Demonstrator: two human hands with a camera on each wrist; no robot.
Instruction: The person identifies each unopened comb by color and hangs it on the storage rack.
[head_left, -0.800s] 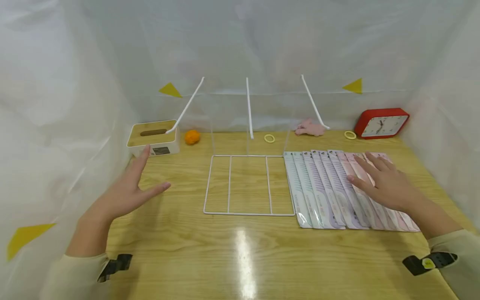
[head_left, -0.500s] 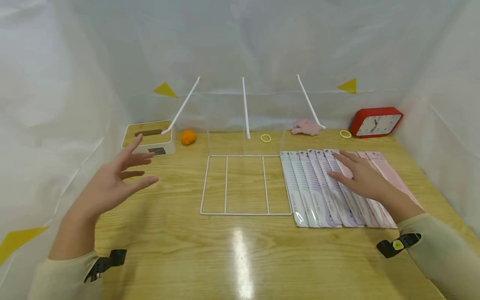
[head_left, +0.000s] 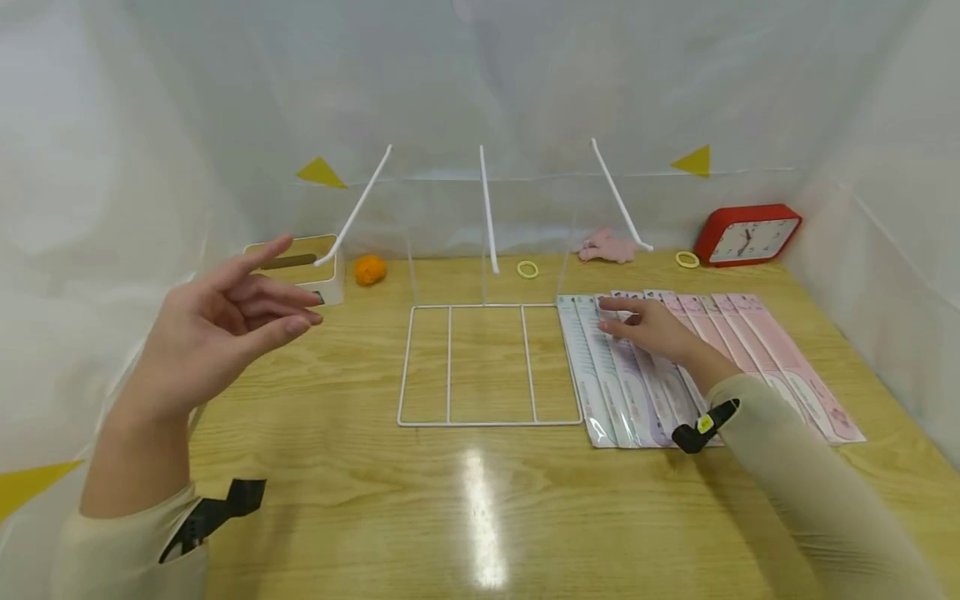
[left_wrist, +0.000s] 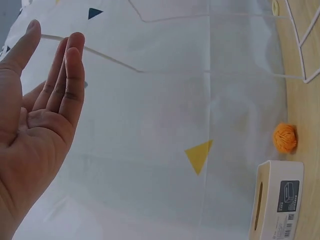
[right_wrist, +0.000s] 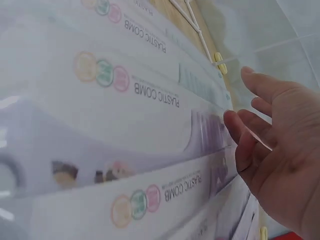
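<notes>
Packaged plastic combs (head_left: 787,350) lie overlapping in a row on the right of the table, running from green through purple to pink. Above the upper ends of the green and purple ones hovers my right hand (head_left: 656,332), thumb apart from its loosely bent fingers, nothing between them. In the right wrist view, "PLASTIC COMB" is printed on the packets (right_wrist: 150,95). My left hand (head_left: 197,337) is raised at the left, palm inward, fingers relaxed and holding nothing. Between the hands stands a white wire display rack (head_left: 491,424) with three long prongs; its base reaches the leftmost comb packet.
Along the back are a white tissue box (left_wrist: 292,182) with a wooden top, an orange yarn ball (head_left: 370,269), two yellow rings (head_left: 527,269), a pink plush toy (head_left: 606,247) and a red clock (head_left: 748,236). Pale plastic sheeting (head_left: 525,75) encloses the table.
My right hand has moved left across the combs, from the pink packets to the green and purple ones. The left hand has risen slightly and its fingers have bent more.
</notes>
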